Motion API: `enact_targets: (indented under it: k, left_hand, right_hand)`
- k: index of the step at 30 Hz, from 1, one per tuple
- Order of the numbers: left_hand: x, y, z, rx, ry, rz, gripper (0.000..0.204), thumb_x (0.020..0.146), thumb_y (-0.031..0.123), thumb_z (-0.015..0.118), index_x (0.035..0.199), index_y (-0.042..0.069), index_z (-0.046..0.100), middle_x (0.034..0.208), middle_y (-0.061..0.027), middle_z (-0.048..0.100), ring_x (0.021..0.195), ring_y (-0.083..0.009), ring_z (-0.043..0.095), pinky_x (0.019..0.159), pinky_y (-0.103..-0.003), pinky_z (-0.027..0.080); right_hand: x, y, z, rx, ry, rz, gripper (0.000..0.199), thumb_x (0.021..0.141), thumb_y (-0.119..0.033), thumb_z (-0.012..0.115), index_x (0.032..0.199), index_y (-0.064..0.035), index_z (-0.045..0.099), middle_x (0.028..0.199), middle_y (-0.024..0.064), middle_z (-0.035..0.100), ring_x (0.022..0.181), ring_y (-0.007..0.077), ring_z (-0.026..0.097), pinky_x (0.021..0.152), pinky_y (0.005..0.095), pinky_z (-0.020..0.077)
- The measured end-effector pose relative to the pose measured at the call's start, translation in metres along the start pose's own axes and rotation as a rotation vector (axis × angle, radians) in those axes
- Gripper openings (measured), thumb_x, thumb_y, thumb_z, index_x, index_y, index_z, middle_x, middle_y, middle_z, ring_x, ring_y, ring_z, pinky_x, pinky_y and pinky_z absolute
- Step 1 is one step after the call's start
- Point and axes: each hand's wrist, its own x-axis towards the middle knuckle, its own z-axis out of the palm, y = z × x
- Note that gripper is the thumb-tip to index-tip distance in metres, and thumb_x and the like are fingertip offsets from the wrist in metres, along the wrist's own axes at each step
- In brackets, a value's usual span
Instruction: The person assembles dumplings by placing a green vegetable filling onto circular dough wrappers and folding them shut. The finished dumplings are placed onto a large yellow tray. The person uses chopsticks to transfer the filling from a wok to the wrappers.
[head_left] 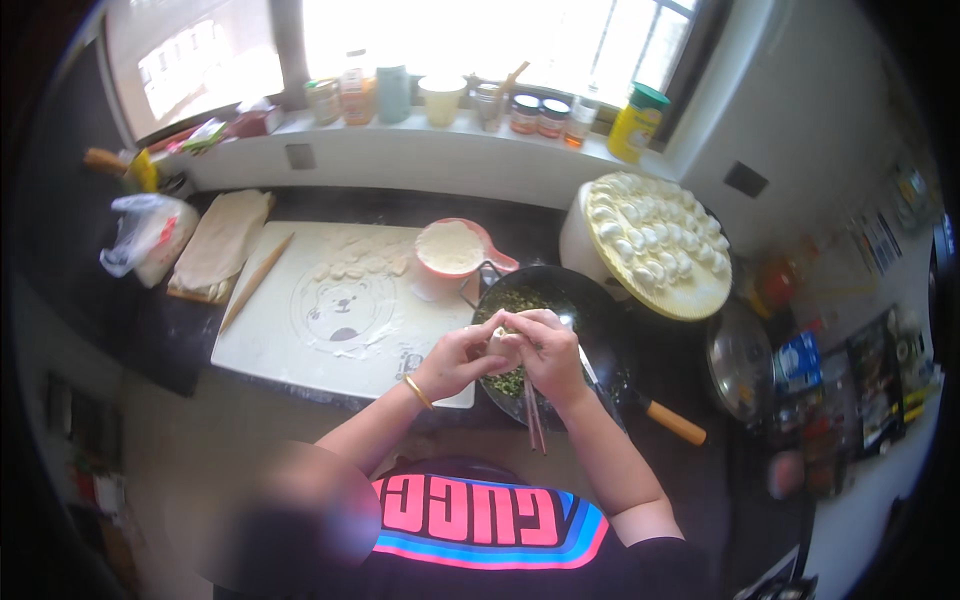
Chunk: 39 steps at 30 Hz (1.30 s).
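Both hands meet over a dark wok (600, 345) of chopped green filling (518, 300). Pinched between their fingers is a small pale dumpling (503, 348), its top edge gathered by the fingertips. My left hand (452, 362), below a gold bangle, is closed around the dumpling's left side. My right hand (553, 362) closes on the other side, and a pair of brown chopsticks (535, 415) sticks out below it, apparently tucked in that hand. A light-coloured utensil (587, 364) leans in the wok just right of my right hand.
Left lies a floured white board (260, 340) with dough pieces (365, 258) and a rolling pin (258, 280). Behind the wok stand a red-rimmed bowl of flour (450, 247) and a round tray (690, 292) of dumplings. The wok's wooden handle (676, 423) juts right. Jars line the windowsill (410, 125).
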Motion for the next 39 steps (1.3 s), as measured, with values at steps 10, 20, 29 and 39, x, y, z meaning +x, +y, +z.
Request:
enact_targets:
  k: [10, 20, 29, 39]
  left_hand:
    - [-0.069, 0.012, -0.019, 0.153, 0.330, -0.066, 0.067, 0.079, 0.008, 0.063, 0.136, 0.002, 0.029, 0.086, -0.0076, 0.060, 0.074, -0.0086, 0.056, 0.069, -0.025, 0.048]
    - [-0.106, 0.019, -0.064, 0.135, 0.349, -0.100, 0.070, 0.079, 0.006, 0.062, 0.138, 0.001, 0.023, 0.102, -0.0072, 0.058, 0.089, -0.0112, 0.057, 0.075, -0.025, 0.048]
    - [-0.135, 0.014, -0.136, 0.155, 0.355, -0.034, 0.073, 0.083, 0.007, 0.057, 0.141, 0.004, 0.012, 0.105, -0.0126, 0.058, 0.091, -0.0153, 0.059, 0.080, -0.026, 0.046]
    - [-0.170, -0.003, -0.222, 0.000, 0.261, -0.077, 0.068, 0.085, 0.003, 0.051, 0.141, 0.006, 0.012, 0.113, -0.0113, 0.052, 0.100, -0.0161, 0.054, 0.086, -0.027, 0.044]
  right_hand:
    - [0.022, -0.011, 0.051, 0.090, -0.263, -0.398, 0.009, 0.071, -0.003, 0.060, 0.080, -0.0038, 0.057, 0.077, 0.0097, 0.056, 0.074, 0.0269, 0.054, 0.068, 0.0359, 0.0441]
    - [0.044, -0.046, 0.113, 0.023, -0.460, -0.691, 0.010, 0.072, -0.005, 0.062, 0.081, -0.0048, 0.058, 0.078, 0.0080, 0.056, 0.074, 0.0244, 0.054, 0.069, 0.0325, 0.0441]
    - [0.055, -0.066, 0.185, 0.084, -0.426, -0.289, 0.005, 0.072, -0.005, 0.063, 0.076, -0.0031, 0.063, 0.073, 0.0091, 0.060, 0.069, 0.0234, 0.056, 0.060, 0.0313, 0.0459]
    - [0.053, -0.078, 0.271, 0.092, -0.341, -0.062, 0.011, 0.072, -0.008, 0.066, 0.081, -0.0025, 0.065, 0.077, 0.0081, 0.062, 0.062, 0.0177, 0.056, 0.058, 0.0293, 0.0454]
